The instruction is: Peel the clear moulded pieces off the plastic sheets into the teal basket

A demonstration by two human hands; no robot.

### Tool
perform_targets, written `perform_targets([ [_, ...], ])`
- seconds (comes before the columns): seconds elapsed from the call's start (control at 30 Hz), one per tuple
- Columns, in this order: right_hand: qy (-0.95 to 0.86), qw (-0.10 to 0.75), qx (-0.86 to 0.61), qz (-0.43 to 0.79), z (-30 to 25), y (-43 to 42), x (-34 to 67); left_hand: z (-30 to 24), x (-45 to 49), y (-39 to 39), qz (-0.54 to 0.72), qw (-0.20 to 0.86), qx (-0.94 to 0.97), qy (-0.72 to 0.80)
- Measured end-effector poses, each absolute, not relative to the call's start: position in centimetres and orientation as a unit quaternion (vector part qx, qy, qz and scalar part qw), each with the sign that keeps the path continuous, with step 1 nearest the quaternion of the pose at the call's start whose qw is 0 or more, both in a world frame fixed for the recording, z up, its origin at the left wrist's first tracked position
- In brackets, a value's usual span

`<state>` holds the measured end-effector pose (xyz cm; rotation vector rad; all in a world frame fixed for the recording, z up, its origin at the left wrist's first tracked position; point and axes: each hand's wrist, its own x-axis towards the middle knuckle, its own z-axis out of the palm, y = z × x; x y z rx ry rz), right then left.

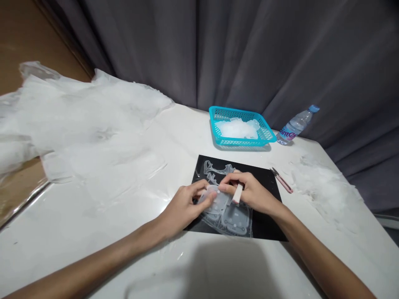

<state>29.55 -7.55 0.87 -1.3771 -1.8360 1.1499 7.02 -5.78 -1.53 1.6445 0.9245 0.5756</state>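
My left hand [193,201] is closed on a translucent, frosted plastic piece [217,203], thumb on top, above a black mat [266,226]. Against the top edge of that piece are the fingertips of my right hand [249,189]. A slim white stick-like tool [237,194] with a reddish end is tucked in my right hand; its working end is hidden. Beneath both hands lies a clear sheet with similar moulded pieces [237,219]. Thin curled clear scraps [215,168] rest on the mat just beyond my fingers.
A turquoise basket [243,143] holding whitish translucent pieces stands behind the mat. Beside it is a water bottle [294,126]. Pink-handled snips [283,182] lie right of the mat, near a heap of clear scraps [327,191]. A large pile of cloudy plastic [90,112] covers the left side.
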Motion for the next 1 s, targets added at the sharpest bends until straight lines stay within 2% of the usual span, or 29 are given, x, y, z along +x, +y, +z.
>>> perform_targets([
  [0.1, -0.637, 0.321, -0.51, 0.481, 0.3, -8.1, 29.8, -1.6, 7.2, -5.7, 0.244, 0.594, 0.669, 0.375],
  [0.17, -0.624, 0.325, -0.506, 0.499, 0.2, -8.2, 30.2, -1.5, 7.2, -5.8, 0.239, 0.578, 0.696, 0.352],
  [0.27, -0.622, 0.324, -0.538, 0.467, 0.0, -8.2, 30.6, -1.6, 7.0, -6.5, 0.275, 0.394, 0.846, 0.233],
  [0.33, -0.632, 0.33, -0.603, 0.359, -0.4, -8.0, 30.6, -1.9, 6.8, -7.1, 0.311, 0.238, 0.911, 0.129],
  [0.4, -0.65, 0.324, -0.651, 0.221, -1.0, -7.8, 30.6, -2.2, 6.8, -7.6, 0.333, 0.187, 0.917, 0.117],
  [0.47, -0.675, 0.311, -0.654, 0.143, -1.5, -7.7, 30.7, -2.2, 6.8, -7.4, 0.321, 0.261, 0.882, 0.227],
  [0.5, -0.685, 0.308, -0.645, 0.141, -1.6, -7.6, 30.8, -2.1, 6.9, -7.2, 0.304, 0.323, 0.848, 0.29],
  [0.57, -0.69, 0.315, -0.628, 0.177, -1.6, -7.7, 31.2, -1.8, 7.0, -6.5, 0.268, 0.449, 0.767, 0.371],
  [0.67, -0.675, 0.345, -0.606, 0.242, -0.9, -8.0, 31.7, -1.4, 7.2, -5.8, 0.254, 0.586, 0.678, 0.364],
  [0.77, -0.671, 0.36, -0.587, 0.274, -0.2, -8.7, 31.9, -1.1, 7.5, -5.6, 0.263, 0.646, 0.624, 0.353],
  [0.9, -0.691, 0.33, -0.541, 0.347, -0.1, -9.5, 31.7, -1.2, 7.9, -5.5, 0.281, 0.689, 0.568, 0.352],
  [1.0, -0.689, 0.337, -0.516, 0.381, 0.0, -9.8, 31.3, -1.5, 8.2, -5.4, 0.29, 0.711, 0.539, 0.346],
])
